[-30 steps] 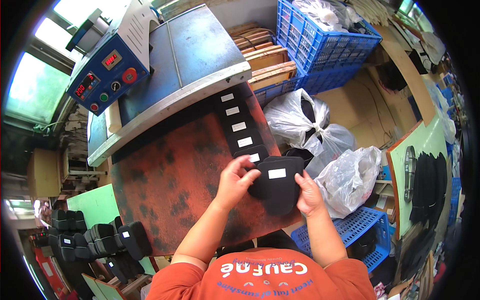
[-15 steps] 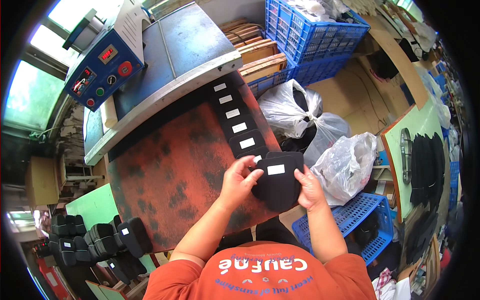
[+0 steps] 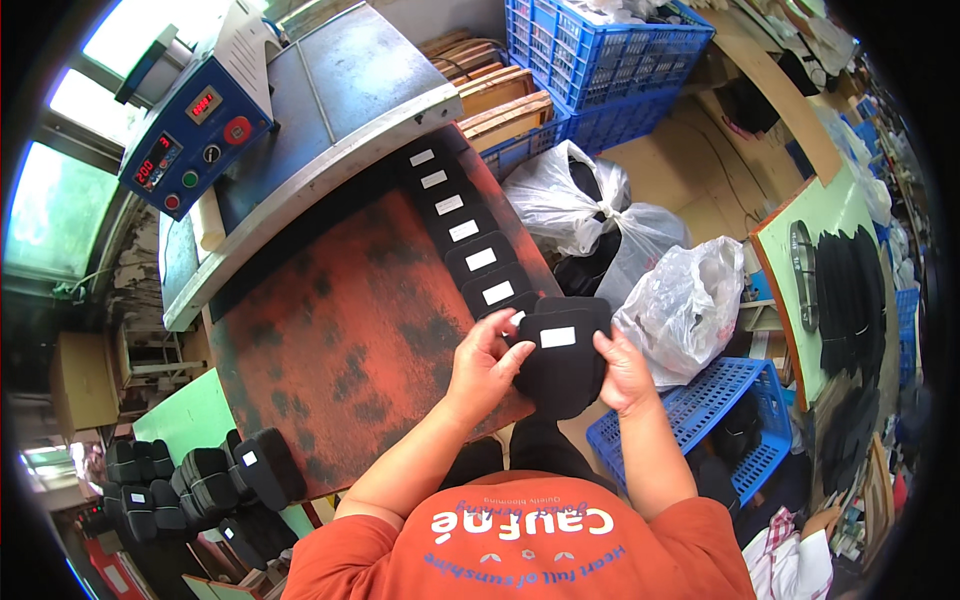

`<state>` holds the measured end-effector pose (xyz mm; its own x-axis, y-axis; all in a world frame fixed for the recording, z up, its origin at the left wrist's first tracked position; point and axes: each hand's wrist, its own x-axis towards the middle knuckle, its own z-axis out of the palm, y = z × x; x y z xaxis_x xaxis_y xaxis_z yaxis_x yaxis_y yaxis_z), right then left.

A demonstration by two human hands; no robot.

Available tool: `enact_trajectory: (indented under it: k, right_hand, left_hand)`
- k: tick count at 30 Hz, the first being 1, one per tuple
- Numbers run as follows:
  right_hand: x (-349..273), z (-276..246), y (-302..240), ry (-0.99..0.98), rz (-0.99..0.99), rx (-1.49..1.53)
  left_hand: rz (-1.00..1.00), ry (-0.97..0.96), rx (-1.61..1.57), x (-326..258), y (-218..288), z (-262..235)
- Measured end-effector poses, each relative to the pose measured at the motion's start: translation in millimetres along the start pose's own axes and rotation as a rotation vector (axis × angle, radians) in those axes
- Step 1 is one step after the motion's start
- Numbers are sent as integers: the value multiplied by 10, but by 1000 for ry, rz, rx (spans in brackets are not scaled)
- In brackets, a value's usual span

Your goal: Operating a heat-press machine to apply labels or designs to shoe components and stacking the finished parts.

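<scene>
Both hands, left hand [image 3: 487, 362] and right hand [image 3: 622, 368], fingers closed on a black padded piece [image 3: 562, 358]: likely light, soft, flexible; grip edges.

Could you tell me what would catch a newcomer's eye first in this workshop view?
Probably the black padded piece with a white label, held between the left hand and right hand at the near right edge of the rust-red work surface. A row of similar black labelled pieces runs up that surface's right edge toward the blue control box at the upper left. White plastic bags sit to the right.
</scene>
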<state>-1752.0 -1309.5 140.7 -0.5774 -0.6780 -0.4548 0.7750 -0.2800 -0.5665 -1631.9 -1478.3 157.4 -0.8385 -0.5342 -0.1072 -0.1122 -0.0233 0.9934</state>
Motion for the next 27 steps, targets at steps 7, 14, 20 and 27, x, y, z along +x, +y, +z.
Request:
enact_trajectory:
  k: [7,14,20,27]
  right_hand:
    - [-56,-227,-404,29,-73,121]
    - [23,85,-298,-2,-42,122]
    - [449,688,202,-112,-94,151]
    - [946,1064,130,-183,59,258]
  left_hand:
    - [-330,75,-95,-229,-157,-59]
    - [-8,159,295,-240,-232,-139]
    - [-27,229,82,116,-106,-372]
    - [-158,622,5,1368,-252,-1804]
